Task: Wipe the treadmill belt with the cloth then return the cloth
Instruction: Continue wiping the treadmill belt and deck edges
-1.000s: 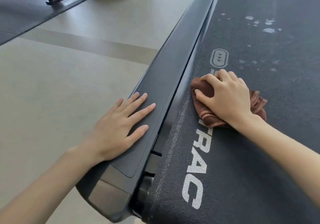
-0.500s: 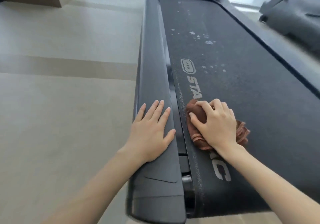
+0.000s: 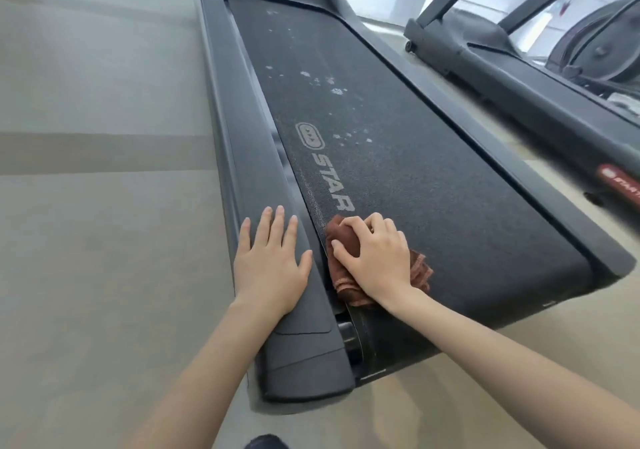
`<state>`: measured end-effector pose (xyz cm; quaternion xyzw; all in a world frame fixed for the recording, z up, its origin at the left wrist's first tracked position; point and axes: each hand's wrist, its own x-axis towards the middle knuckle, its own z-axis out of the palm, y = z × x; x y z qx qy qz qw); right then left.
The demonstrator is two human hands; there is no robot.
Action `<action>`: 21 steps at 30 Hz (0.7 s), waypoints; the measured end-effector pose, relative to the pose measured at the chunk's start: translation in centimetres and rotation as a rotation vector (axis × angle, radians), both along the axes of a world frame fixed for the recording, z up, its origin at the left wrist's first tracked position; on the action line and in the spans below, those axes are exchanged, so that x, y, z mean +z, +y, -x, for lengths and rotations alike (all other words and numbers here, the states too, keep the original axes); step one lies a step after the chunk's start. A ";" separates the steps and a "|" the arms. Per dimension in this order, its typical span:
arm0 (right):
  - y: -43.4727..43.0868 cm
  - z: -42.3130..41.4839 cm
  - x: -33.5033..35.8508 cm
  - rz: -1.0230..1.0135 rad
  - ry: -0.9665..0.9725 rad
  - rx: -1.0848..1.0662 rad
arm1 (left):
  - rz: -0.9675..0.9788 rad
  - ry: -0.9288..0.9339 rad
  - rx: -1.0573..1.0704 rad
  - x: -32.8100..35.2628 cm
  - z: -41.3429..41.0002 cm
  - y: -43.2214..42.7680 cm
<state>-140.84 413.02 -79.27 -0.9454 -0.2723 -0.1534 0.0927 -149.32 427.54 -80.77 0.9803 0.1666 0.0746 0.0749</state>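
Here, cloth (image 3: 345,240) under right hand (image 3: 375,258) on belt (image 3: 433,188).

Bare left hand (image 3: 270,268), bare right hand (image 3: 377,261), bare forearms (image 3: 221,355), dark shoe tip (image 3: 265,442)

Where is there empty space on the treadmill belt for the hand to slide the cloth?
Bare belt lies between the cloth and the right side rail, and ahead between the STAR lettering and that rail. Crowded: the near left edge, where the right hand and left hand sit.
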 end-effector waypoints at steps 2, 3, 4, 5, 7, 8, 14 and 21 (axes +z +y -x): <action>0.2 0.1 0.3 0.004 0.008 -0.008 | 0.001 0.011 -0.011 0.0 0.5 -0.2; 0.3 0.0 0.3 -0.006 0.013 -0.008 | 0.003 0.012 -0.021 0.0 0.7 -0.2; 0.3 -0.1 0.3 -0.017 0.018 -0.002 | 0.009 0.010 -0.032 0.0 0.8 0.0; 0.3 -0.4 0.3 -0.028 0.021 0.013 | 0.012 0.005 -0.042 0.0 0.8 0.1; 0.3 -1.3 0.3 -0.047 0.025 0.067 | 0.009 -0.016 -0.052 -0.1 0.9 0.3; 0.5 -1.9 0.3 -0.053 0.029 0.101 | 0.007 -0.030 -0.057 -0.2 0.8 0.3; 4.0 -7.6 0.3 -0.079 0.043 0.176 | -0.026 0.010 -0.135 0.1 -1.9 3.7; 7.2 -12.4 0.2 -0.093 0.035 0.246 | -0.030 0.056 -0.026 0.5 -7.5 7.0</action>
